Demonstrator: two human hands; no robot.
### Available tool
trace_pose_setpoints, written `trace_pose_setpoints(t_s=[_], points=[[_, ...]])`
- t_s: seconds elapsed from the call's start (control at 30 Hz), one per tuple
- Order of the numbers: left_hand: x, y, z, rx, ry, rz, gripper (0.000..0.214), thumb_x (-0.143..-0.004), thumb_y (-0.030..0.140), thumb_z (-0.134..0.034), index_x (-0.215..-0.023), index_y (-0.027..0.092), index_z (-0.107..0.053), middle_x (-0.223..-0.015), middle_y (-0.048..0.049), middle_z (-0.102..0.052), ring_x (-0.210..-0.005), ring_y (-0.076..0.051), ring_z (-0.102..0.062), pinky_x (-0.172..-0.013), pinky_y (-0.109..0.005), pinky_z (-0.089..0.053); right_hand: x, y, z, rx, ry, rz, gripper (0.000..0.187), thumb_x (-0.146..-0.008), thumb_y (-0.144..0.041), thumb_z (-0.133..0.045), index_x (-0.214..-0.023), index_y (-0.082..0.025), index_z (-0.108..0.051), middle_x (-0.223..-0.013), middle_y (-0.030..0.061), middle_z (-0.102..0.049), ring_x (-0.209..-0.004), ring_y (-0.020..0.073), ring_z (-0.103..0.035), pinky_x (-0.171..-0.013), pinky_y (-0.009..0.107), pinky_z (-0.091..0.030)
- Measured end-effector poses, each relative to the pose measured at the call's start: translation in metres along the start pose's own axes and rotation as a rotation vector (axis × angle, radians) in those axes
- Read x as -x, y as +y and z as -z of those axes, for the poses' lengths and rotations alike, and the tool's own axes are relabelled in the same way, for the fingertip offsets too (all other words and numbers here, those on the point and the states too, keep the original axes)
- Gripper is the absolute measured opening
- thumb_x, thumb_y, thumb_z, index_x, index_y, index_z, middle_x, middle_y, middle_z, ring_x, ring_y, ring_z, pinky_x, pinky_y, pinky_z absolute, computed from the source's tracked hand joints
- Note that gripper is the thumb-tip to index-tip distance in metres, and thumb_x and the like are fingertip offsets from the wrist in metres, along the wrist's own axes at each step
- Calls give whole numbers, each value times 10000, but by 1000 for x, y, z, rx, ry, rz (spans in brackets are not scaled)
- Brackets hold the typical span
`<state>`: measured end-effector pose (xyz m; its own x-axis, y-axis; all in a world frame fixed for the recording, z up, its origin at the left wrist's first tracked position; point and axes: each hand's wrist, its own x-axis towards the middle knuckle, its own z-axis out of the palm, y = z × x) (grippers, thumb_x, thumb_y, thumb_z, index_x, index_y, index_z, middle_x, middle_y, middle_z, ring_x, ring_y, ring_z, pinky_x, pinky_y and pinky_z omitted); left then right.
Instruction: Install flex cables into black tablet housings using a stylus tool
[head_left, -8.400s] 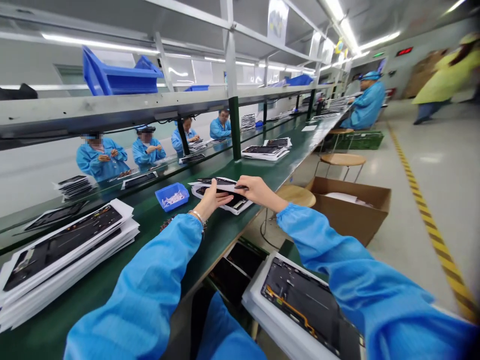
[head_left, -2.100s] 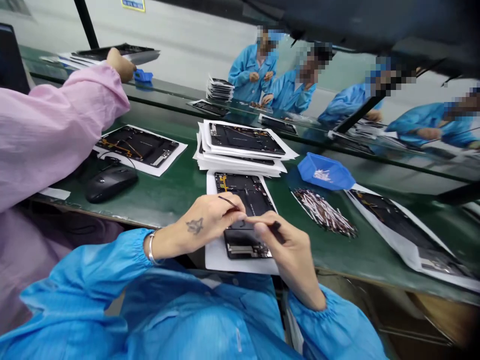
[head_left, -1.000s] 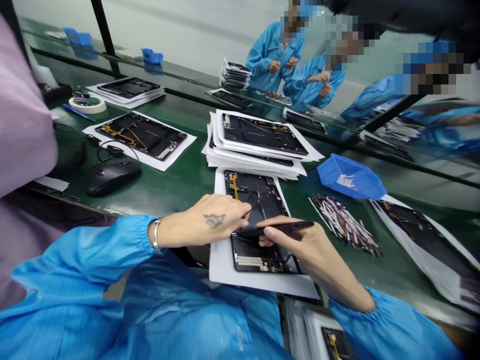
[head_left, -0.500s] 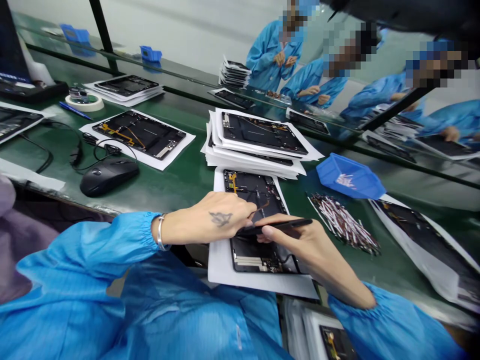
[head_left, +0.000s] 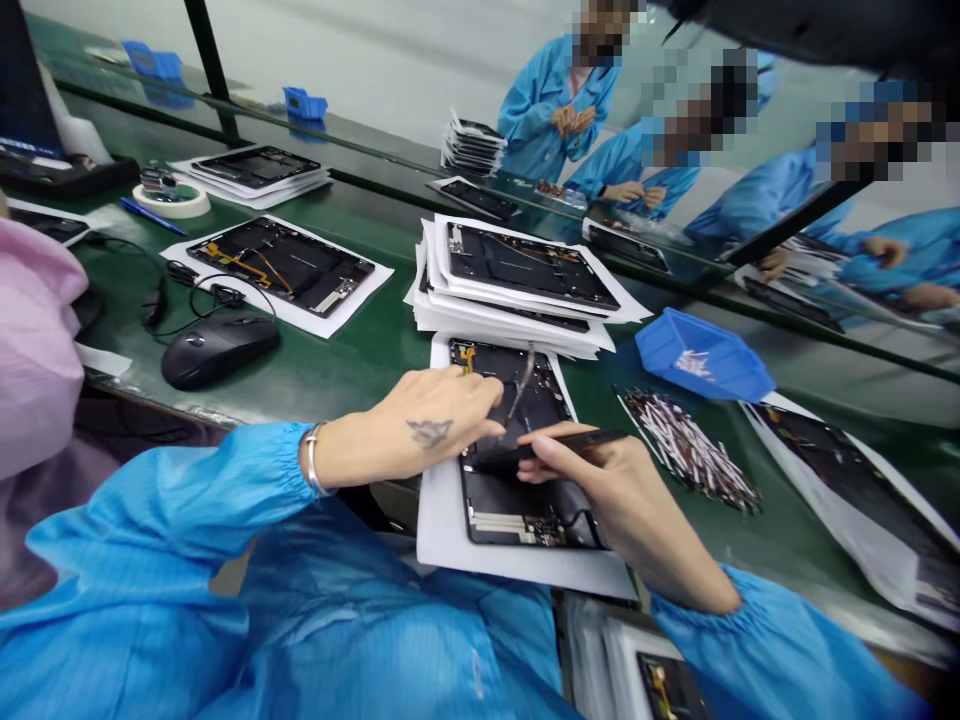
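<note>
Open tablet back (head_left: 525, 505) on its white sheet (head_left: 450, 525) at the near table (head_left: 360, 370) edge, thin strip (head_left: 520, 385) standing up from its middle, pinched in the left hand (head_left: 427, 425). Dark tool (head_left: 570, 440) clenched in the right hand (head_left: 592, 485), tip laid flat beside the strip. Seemingly mid-fitting of that strip; next move calls for steady, fine placement, no tugging.

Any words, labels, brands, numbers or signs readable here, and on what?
No readable text anywhere.
Opened tablet: nothing legible on it.
Left hand, pinching a thin strip: a tattooed figure, no letters.
Dark tool in the right hand: blank.
Screen at far left: blurred.
</note>
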<state>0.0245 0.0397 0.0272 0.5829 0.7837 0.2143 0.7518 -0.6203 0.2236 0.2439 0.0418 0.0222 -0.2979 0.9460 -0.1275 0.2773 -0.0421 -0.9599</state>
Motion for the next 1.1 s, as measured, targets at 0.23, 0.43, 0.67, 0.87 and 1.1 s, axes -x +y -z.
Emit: trace_pose_setpoints(t_s=[0.23,0.43,0.67,0.87,1.1], points=[[34,-4,-28,-142,107,-144,159,-971,103,-467,-1034,140,-608,-1106,-80,-658,-970,-228,-581,-763,-335,-459,-8,6,-1,-208,-12,-277,453,-597,-498,-896,-792,-120,-738,-691,98,-736,-583,168,-699,-561,218,-591],[52,-4,-44,2,206,-226,285,-974,46,-349,-1109,89,-596,-1147,-123,-664,-1021,-217,-604,-834,-341,-510,-13,5,-1,-267,-36,-376,461,-525,-471,-940,-735,-117,-732,-656,86,-734,-533,132,-687,-537,155,-587],[56,-6,-49,91,267,-234,281,-986,68,-384,-1196,81,-570,-1204,-142,-646,-1061,-215,-613,-866,-344,-529,-15,3,-2,-277,-45,-416,458,-510,-453,-952,-750,-120,-748,-665,82,-739,-537,133,-691,-520,149,-592],[56,-6,-45,140,254,-229,266,-988,75,-404,-1195,66,-571,-1189,-139,-653,-1052,-226,-621,-857,-353,-539,-14,2,-2,-272,-48,-419,413,-533,-453,-944,-709,-128,-759,-661,77,-738,-559,139,-704,-553,154,-606],[56,-5,-46,146,254,-224,278,-994,74,-385,-1200,84,-571,-1190,-137,-652,-1045,-224,-625,-844,-353,-536,-15,2,-3,-275,-49,-436,411,-528,-447,-946,-707,-127,-762,-651,76,-736,-551,135,-701,-556,154,-605]])
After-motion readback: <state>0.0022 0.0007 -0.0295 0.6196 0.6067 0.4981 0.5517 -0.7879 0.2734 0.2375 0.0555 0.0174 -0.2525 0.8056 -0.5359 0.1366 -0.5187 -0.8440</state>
